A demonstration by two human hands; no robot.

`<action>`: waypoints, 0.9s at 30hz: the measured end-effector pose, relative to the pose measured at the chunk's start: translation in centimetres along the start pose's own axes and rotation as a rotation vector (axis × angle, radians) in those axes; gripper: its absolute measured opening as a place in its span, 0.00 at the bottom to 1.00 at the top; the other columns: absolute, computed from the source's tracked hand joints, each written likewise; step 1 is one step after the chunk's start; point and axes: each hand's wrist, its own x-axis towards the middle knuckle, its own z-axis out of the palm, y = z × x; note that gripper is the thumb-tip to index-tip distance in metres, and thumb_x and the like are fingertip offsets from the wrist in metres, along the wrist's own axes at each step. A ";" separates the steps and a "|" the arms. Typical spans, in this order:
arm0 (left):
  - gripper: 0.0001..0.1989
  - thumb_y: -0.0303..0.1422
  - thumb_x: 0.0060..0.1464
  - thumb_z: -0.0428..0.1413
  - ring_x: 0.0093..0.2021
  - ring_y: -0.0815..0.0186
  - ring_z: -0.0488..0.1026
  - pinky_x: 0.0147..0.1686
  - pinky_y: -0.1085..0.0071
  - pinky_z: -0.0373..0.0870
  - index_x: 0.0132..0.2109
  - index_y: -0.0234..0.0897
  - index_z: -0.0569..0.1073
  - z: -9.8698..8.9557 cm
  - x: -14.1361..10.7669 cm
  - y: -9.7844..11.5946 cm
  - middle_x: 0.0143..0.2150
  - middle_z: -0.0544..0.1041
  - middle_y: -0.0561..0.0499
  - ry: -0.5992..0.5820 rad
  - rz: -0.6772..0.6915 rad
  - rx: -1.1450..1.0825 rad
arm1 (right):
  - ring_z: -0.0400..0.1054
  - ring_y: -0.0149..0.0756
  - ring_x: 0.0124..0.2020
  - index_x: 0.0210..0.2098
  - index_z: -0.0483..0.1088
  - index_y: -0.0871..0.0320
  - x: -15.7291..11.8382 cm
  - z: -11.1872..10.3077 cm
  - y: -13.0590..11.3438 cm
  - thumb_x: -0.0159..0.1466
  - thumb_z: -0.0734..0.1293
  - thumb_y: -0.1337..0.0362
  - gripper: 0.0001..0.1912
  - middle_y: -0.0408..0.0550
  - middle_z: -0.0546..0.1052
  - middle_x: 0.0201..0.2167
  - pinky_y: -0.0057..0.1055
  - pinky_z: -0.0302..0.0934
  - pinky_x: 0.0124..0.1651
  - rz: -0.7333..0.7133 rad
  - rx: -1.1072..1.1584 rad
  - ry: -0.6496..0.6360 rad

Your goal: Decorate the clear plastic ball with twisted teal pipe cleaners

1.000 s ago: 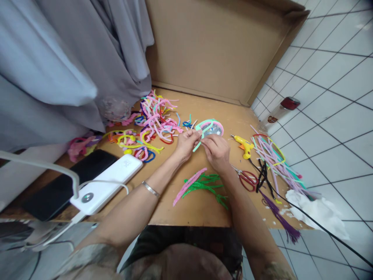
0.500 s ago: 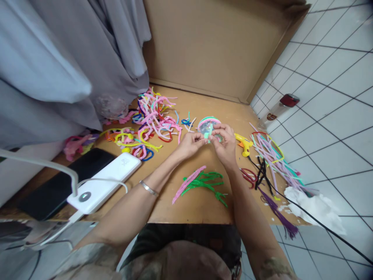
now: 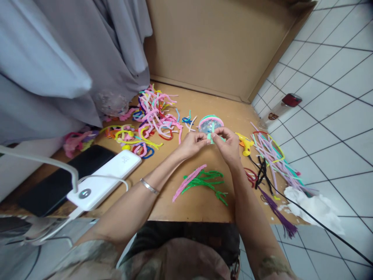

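Note:
Between the fingertips of both hands is a mint-green pipe cleaner (image 3: 213,127), partly bent, with one end sticking up. My left hand (image 3: 192,144) pinches it from the left. On the other side my right hand (image 3: 226,140) grips it with thumb and fingers, hiding part of it. Just behind the hands lies a round clear container (image 3: 206,123) with a pink and green rim, its contents too small to name. Closer to me on the table rest a pink fuzzy strip (image 3: 189,182) and several green pipe cleaners (image 3: 204,179).
A tangled pile of coloured pipe cleaners (image 3: 157,112) covers the back left. A white power bank (image 3: 105,181) lies by a black phone (image 3: 67,179). To the right are a yellow glue gun (image 3: 246,144), red scissors (image 3: 250,177), a purple tassel (image 3: 276,212) and white tissue (image 3: 313,208).
Both hands have shifted slightly right with the mint-green pipe cleaner, and the right fingers have closed further over it. The camera view has moved a little.

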 end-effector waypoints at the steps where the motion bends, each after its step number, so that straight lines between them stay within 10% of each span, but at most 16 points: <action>1: 0.17 0.37 0.50 0.57 0.22 0.73 0.52 0.24 0.73 0.47 0.20 0.35 0.62 0.1 0.0 0.0 0.19 0.56 0.57 -0.009 -0.007 0.010 | 0.64 0.32 0.30 0.27 0.69 0.57 0.0 0.0 0.1 0.56 0.67 0.61 0.06 0.42 0.72 0.26 0.30 0.59 0.38 0.005 0.008 -0.005; 27: 0.20 0.46 0.46 0.61 0.22 0.76 0.50 0.24 0.73 0.44 0.23 0.34 0.64 1.3 -0.5 0.4 0.20 0.55 0.59 0.014 -0.079 -0.017 | 0.61 0.27 0.26 0.25 0.70 0.58 0.3 0.3 0.7 0.52 0.72 0.58 0.11 0.39 0.70 0.22 0.27 0.59 0.35 0.081 0.241 0.044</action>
